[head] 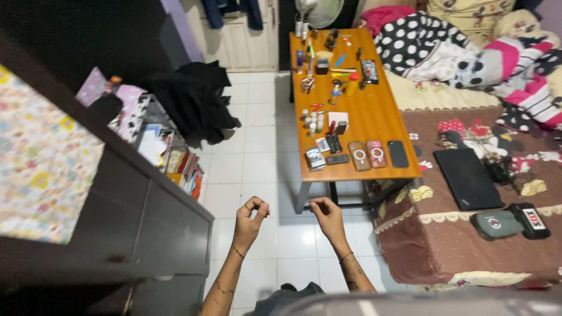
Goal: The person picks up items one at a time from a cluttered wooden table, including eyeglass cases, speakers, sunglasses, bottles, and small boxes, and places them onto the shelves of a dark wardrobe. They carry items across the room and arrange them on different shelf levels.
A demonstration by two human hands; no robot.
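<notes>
- Two bare hands hang in front of me over the white tiled floor (257, 146), both raised on bent wrists and well short of the orange table (366, 120).
- Far left, I see a dark cabinet (149, 210) with a floral cloth (41, 164) lying on its top; past it, books and papers (167, 155) are stacked low beside a heap of black clothing (196, 99).
- My left hand (250, 217) is curled, fingertips pinched toward the thumb; I cannot tell whether anything small sits between them.
- My right hand (326, 215) is just beside it, fingers loosely bent and the palm turned down, grasping nothing I can make out.
- Nearest the hands is the table's front edge, ahead and slightly to the right, where a row of three phones (377, 154) lies flat: one brownish, one pink, one black.
- Left of that row lie a small box (315, 158) and a dark remote-like bar (337, 158); behind them stand small white bottles (312, 120).
- Farther back on the table, pens, tools and little containers are scattered up to a standing fan (321, 10).
- Right of the table, a bed with a patterned brown cover (462, 240) carries a closed black laptop (467, 178), a grey pouch (496, 225), and rumpled polka-dot bedding (427, 44).
</notes>
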